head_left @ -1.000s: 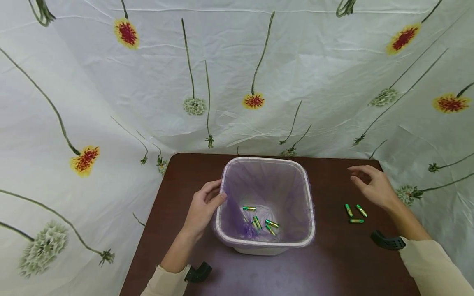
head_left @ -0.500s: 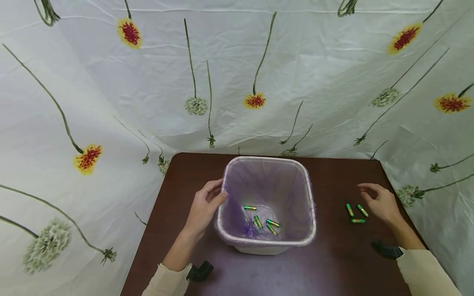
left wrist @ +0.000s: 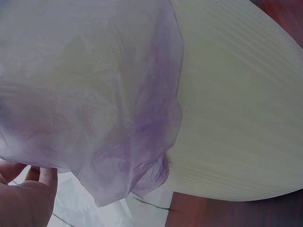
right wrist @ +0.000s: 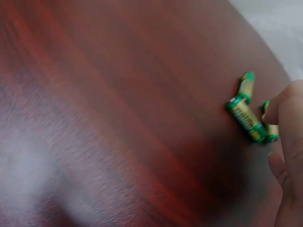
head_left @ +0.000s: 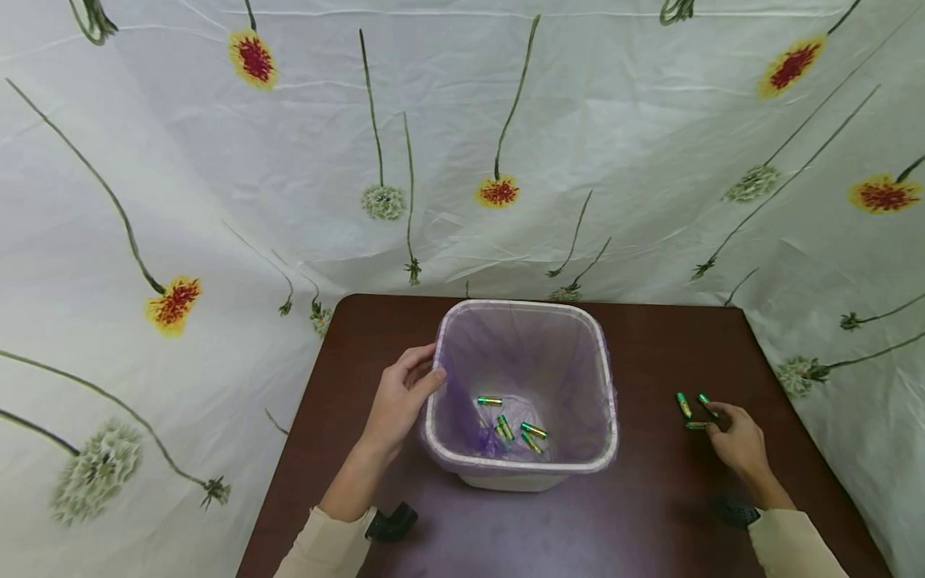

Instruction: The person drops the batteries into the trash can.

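A bin [head_left: 520,467] lined with a thin purple bag stands on the table. My left hand [head_left: 401,393] grips its left rim, thumb on the edge and fingers against the outside. The bag's loose overhang [left wrist: 128,118] fills much of the left wrist view. Several green and gold batteries [head_left: 533,429] lie on the bin's floor. To the right of the bin, my right hand [head_left: 740,445] reaches down over three more batteries. Its fingertips are right at one battery [right wrist: 272,132], partly covering it, with thumb and forefinger apart. Another battery [right wrist: 246,119] lies just beside them.
The dark brown table [head_left: 650,514] has its back edge against a white flowered cloth [head_left: 303,160]. Black straps [head_left: 392,522] sit at both wrists over cream sleeves [head_left: 328,542]. The bin's tall walls rise between the two hands.
My right hand has come down and toward me, from above the far right of the table to the loose batteries. My left hand stays on the bin's rim.
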Available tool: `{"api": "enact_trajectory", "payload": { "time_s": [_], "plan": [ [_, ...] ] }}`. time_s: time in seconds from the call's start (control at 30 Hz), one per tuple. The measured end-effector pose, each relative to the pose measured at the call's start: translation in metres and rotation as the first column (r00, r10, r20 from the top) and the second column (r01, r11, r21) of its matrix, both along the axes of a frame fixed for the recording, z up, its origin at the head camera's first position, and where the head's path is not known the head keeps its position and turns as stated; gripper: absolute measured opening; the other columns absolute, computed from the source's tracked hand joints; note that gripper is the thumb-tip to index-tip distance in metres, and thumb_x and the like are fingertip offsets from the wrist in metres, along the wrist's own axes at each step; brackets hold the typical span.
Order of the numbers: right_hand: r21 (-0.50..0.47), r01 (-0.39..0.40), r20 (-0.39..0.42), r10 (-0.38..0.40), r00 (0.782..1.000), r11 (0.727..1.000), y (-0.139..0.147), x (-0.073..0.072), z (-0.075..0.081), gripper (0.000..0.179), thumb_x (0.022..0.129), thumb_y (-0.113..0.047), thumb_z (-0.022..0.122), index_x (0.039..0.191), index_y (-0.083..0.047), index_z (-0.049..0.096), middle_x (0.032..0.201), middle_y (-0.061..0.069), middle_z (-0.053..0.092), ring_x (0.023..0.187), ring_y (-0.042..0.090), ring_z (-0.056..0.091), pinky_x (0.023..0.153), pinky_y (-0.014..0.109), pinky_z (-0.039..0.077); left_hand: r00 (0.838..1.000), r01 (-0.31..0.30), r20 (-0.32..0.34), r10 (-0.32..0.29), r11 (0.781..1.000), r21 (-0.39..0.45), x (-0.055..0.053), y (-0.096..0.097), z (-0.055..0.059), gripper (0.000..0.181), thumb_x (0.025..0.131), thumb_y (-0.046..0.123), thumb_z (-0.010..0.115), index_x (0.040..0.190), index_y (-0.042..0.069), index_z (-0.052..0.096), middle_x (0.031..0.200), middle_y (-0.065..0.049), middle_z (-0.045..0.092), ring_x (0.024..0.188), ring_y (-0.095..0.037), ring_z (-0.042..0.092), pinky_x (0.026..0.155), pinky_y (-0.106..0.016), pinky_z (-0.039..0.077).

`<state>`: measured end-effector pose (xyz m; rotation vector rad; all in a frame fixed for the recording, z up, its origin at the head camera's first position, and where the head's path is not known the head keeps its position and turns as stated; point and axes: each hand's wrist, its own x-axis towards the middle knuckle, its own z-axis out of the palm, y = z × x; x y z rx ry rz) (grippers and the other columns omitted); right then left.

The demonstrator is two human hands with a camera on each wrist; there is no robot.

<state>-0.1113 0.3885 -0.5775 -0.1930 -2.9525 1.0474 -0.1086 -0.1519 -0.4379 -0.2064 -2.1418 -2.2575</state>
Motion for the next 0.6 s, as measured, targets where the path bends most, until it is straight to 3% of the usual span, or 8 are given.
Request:
{"api": "enact_trajectory", "payload": {
  "time_s": [0.3,0.6],
  "plan": [
    [0.017,-0.023,-0.039,0.023,0.999,1.000,0.003,0.006,-0.020,0.028,0.096,0.002,0.062,0.122,0.011,0.062,0.137,0.040,0.043,0.124,0.063,0.040,0.096,0.075,0.034,1.000,0.002,-0.005,-0.002,1.000,-0.021,-0.001,0.001,0.000,0.045,0.099,0.004,0.066,0.141,-0.008,0.055,0.132,-0.019,0.057,0.121,-0.030,0.058,0.095,-0.028,0.054],
    [0.028,-0.069,-0.057,0.071,0.996,0.997,0.005,0.006,-0.023,0.022,0.095,0.002,0.066,0.116,0.010,0.066,0.133,0.040,0.046,0.120,0.062,0.043,0.093,0.074,0.036,1.000,-0.014,-0.001,0.014,1.000,-0.013,0.001,0.000,0.000,0.044,0.099,0.003,0.066,0.140,-0.008,0.056,0.132,-0.019,0.057,0.120,-0.028,0.058,0.093,-0.027,0.054]
  ]
}}
